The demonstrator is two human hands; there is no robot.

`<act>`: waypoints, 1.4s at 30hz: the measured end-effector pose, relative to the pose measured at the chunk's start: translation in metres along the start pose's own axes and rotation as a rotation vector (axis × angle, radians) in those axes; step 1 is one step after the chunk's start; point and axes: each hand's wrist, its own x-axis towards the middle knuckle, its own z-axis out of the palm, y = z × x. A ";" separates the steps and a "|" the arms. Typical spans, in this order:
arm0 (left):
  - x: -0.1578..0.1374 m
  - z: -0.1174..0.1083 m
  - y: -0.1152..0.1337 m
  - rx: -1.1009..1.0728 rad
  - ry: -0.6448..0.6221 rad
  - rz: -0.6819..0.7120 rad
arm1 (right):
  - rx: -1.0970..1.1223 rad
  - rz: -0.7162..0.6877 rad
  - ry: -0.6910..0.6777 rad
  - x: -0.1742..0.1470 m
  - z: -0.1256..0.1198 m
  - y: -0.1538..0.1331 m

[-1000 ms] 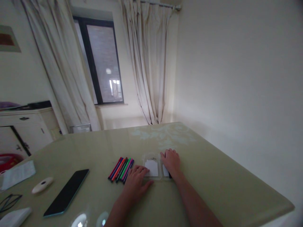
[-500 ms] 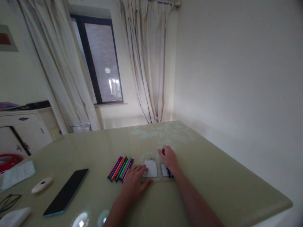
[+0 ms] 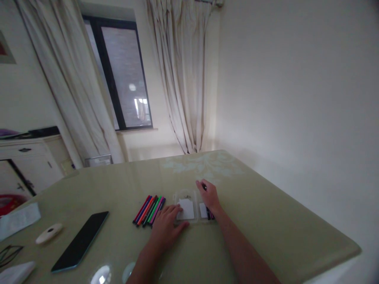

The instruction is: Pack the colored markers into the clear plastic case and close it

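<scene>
An open clear plastic case [image 3: 196, 219] lies in the middle of the table. A white card [image 3: 186, 210] is in its left half; a smaller white piece [image 3: 203, 210] and a few dark and purple markers [image 3: 210, 214] show in the right half. My left hand [image 3: 167, 221] lies flat, fingers stretched, its fingertips at the card's left edge. My right hand [image 3: 209, 196] is curled over the right half's upper part, closed on a marker whose dark end [image 3: 204, 186] shows between the fingers. Left of my left hand, several coloured markers [image 3: 149, 211] lie side by side.
A dark phone or tablet [image 3: 80, 241] lies on the table [image 3: 251, 236] to the left. Beyond it are a cream oval object [image 3: 49, 233], a pale sheet [image 3: 19, 221], glasses [image 3: 10, 254] and a white object [image 3: 17, 273]. A wall borders the table's right side.
The view has shifted slightly, moving things a little left in the picture. My right hand has tilted or lifted slightly at the case; my left hand stays at the card.
</scene>
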 end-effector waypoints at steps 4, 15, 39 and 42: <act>0.000 0.001 -0.002 -0.009 0.004 -0.014 | 0.068 0.022 0.113 0.003 -0.005 -0.006; 0.001 0.003 0.005 0.027 0.094 0.048 | 0.121 0.053 0.156 -0.028 0.033 -0.044; 0.001 -0.008 -0.017 0.459 0.153 -0.323 | -0.907 0.084 -0.097 -0.002 -0.019 0.023; 0.000 -0.014 -0.014 0.491 0.180 -0.372 | -0.920 0.072 -0.102 -0.003 -0.018 0.019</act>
